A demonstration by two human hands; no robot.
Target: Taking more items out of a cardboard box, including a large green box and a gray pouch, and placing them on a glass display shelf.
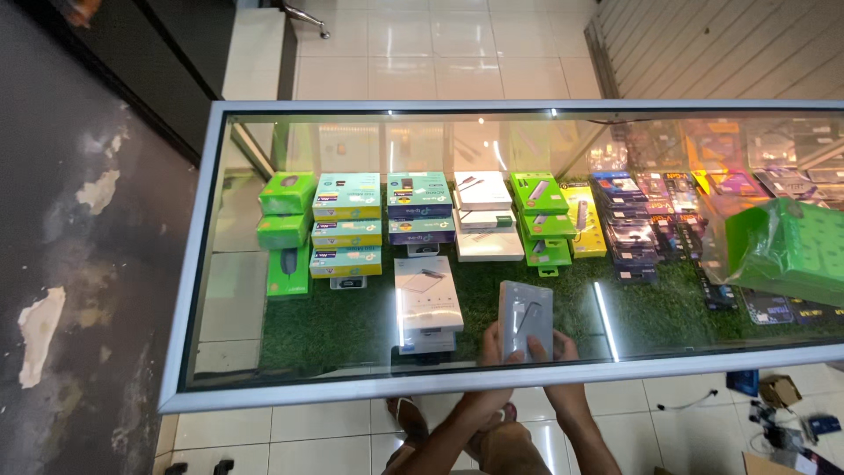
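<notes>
Seen through the glass top of a display counter (pixel 198 264), both my hands hold a flat grey-white box (pixel 526 317) upright over the green turf lining (pixel 352 325) inside. My left hand (pixel 492 349) grips the box's lower left edge and my right hand (pixel 563 349) its lower right edge. My forearms come in from below the counter's near frame. A similar white box (pixel 428 303) lies on the turf just left of the held one.
Rows of stacked boxes fill the case: green (pixel 286 193), teal (pixel 347 198), white (pixel 483 193), and dark packets (pixel 629 229). A green bundle in clear plastic (pixel 782 246) sits at the right. Cables and a small carton (pixel 778 391) lie on the tiled floor.
</notes>
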